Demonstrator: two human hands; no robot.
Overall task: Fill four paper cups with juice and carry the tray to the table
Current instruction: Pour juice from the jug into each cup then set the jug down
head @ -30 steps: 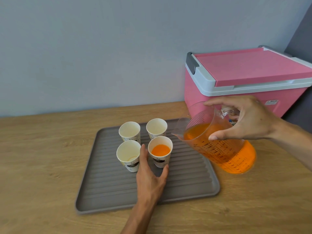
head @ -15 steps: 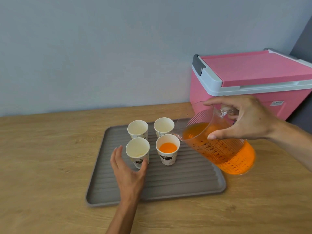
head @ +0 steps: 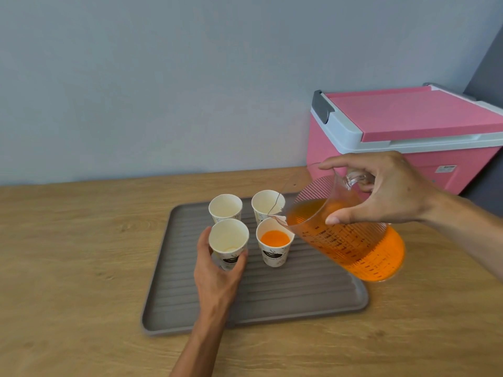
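Note:
Several white paper cups stand in a square on a grey ribbed tray (head: 272, 300). The near right cup (head: 275, 244) holds orange juice. The near left cup (head: 229, 242) looks empty, and my left hand (head: 217, 270) wraps around its lower half. The two far cups, the left one (head: 225, 207) and the right one (head: 267, 205), are empty. My right hand (head: 386, 191) grips the handle of a clear measuring jug (head: 351, 240) of orange juice, tilted with its spout just above the near right cup and in front of the far right cup.
The tray lies on a wooden table (head: 68, 268) against a grey wall. A pink cooler box (head: 408, 137) with a white rim and closed lid stands at the back right, right behind the jug.
My left hand let go of the juice cup, moved left and closed around the near left cup. The jug's spout has swung a little further over the cups.

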